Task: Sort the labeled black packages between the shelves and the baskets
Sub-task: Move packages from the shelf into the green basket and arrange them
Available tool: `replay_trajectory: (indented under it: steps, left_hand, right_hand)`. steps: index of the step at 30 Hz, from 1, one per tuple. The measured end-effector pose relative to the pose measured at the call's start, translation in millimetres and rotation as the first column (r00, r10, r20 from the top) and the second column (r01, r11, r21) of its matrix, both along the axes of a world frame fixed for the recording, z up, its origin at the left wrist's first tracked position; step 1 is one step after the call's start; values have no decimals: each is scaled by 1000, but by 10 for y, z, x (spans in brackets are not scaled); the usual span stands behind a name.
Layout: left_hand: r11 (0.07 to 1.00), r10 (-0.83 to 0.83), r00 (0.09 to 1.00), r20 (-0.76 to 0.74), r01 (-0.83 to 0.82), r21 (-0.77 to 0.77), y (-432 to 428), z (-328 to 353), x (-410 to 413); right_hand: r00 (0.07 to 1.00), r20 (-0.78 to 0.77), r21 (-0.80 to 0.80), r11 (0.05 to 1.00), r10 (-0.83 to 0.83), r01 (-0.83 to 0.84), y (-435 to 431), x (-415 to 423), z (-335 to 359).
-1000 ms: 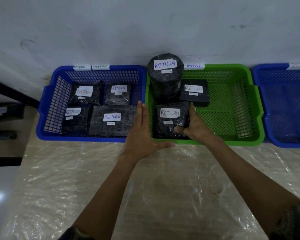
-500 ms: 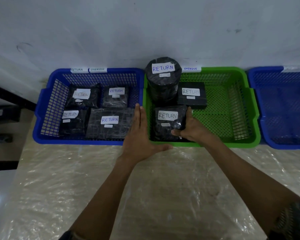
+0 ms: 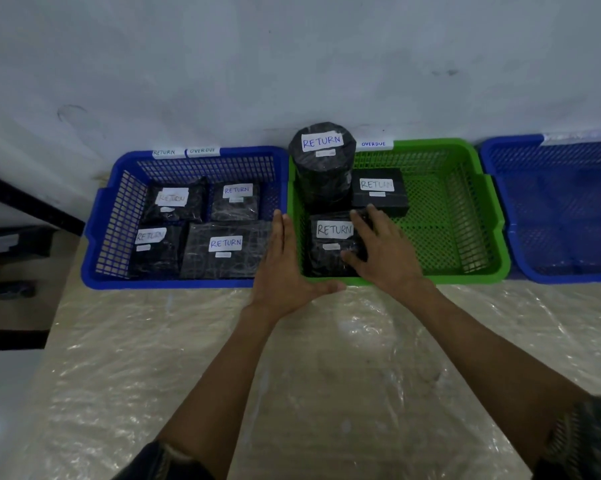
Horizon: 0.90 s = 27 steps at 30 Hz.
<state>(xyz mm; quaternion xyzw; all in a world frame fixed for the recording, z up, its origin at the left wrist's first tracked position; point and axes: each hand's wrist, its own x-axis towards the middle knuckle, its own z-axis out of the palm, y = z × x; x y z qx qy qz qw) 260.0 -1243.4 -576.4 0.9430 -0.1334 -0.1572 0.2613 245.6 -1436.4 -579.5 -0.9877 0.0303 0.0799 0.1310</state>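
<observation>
I see my right hand (image 3: 383,252) gripping the front package (image 3: 326,263) in the green basket (image 3: 465,277), left hand (image 3: 281,268) flat at its corner.

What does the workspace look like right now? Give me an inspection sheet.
Surface: table under crinkled clear film.
Job's things: left blue basket holds four RETURN packages; green basket holds cylinder, box, front package, all RETURN.
Clutter: nothing seen.
Hands: left hand flat over the seam between both baskets; right hand grips front package.
Cables: nothing seen.
Surroundings: white wall, right blue basket, dark shelving at left.
</observation>
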Motion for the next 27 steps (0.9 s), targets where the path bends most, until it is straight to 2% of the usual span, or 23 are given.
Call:
replay_trajectory:
  steps: [4, 7, 13, 18, 21, 27]
  left_hand:
    - [1000, 1, 1000, 15, -1, -3, -3, -21, -4]
    - [1000, 2, 1000, 22, -2, 2, 5, -39, 0]
    - [1000, -7, 1000, 24, 7, 13, 7, -56, 13]
    - [1000, -9, 999, 31, 9, 5, 3, -46, 14]
    - [1000, -11, 999, 37, 11, -8, 8, -38, 1]
    - [999, -6, 1000, 21, 7, -35, 9, -24, -2]
  right_hand:
    - [986, -158, -11, 999, 45, -47, 42, 203, 27]
    - [974, -216, -26, 997, 63, -70, 79, 276, 40]
    - [966, -251, -36, 997, 55, -67, 49, 258, -69]
    - [954, -299, 33, 999, 38, -30, 30, 220, -80]
    - [958, -284, 92, 996, 25, 1, 23, 187, -59]
    - [971, -238, 65, 998, 8, 7, 87, 153, -41]
